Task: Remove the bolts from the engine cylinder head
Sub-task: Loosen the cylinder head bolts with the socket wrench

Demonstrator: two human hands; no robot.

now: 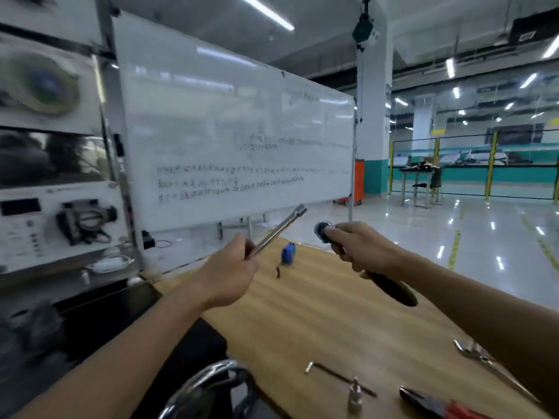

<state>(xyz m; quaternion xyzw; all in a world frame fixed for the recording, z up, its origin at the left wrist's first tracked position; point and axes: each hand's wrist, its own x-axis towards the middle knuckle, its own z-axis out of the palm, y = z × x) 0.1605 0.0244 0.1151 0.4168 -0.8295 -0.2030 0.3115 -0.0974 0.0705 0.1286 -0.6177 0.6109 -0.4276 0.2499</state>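
Head view, the only view. Entries as I read them from my station:

- Left hand (230,276), one: fingers curled tight round the near end of an extension bar (278,229), whose square-ended tip is angled up and toward the right hand. I judge this a presentation for coupling.
- Right hand (363,249), one: clamped on the neck of a ratchet (390,287), with the round head forward, the thumb near it and the dark grip trailing back under the wrist. Bar tip and ratchet head are near but apart, not joined.
- Wooden table (317,313), one, used as a tool lay-down.
- On it: blue tape measure (288,253), one, at the far edge; hex key (335,377), one, lying flat; socket (354,396), one, standing upright; red-handled pliers (432,402), one pair, near edge. There is also a bright metal piece beside the right forearm, partly hidden, kind unclear.
- Whiteboard (236,137), one, behind.
- Cylinder head and bolts: I cannot make out either in this frame. The lower left is dark and blurred. Removal not yet begun, by my judgement.
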